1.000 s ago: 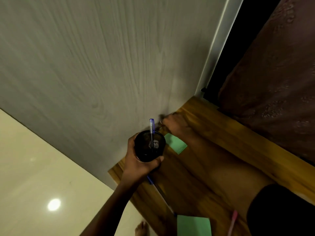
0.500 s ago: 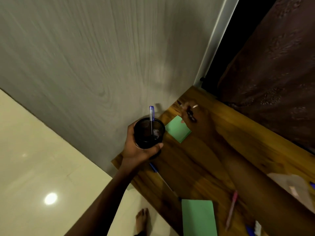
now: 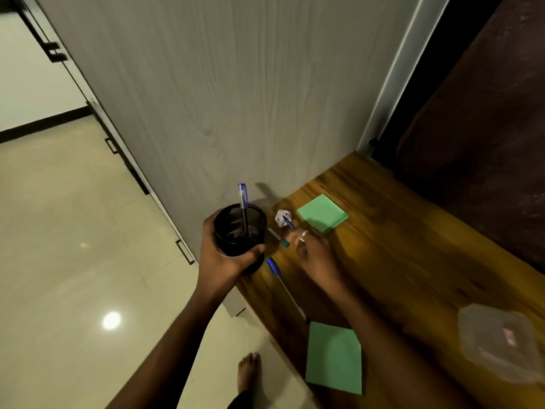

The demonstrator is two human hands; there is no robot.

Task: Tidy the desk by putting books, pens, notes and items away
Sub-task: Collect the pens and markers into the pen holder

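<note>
While the left hand grips the mesh pen cup, right-hand fingers pinch two pens beside it.

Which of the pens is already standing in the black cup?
The blue-capped pen, upright in the mesh cup held by the left hand. The other pens lie outside it.

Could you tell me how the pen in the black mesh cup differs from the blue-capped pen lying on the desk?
The pen in the cup stands nearly upright inside the mesh cup, which the left hand holds; the pen on the desk lies flat on the wood, untouched. The first has its lower part hidden behind the mesh, while the second shows its full length. Both are slim and have a blue end.
</note>
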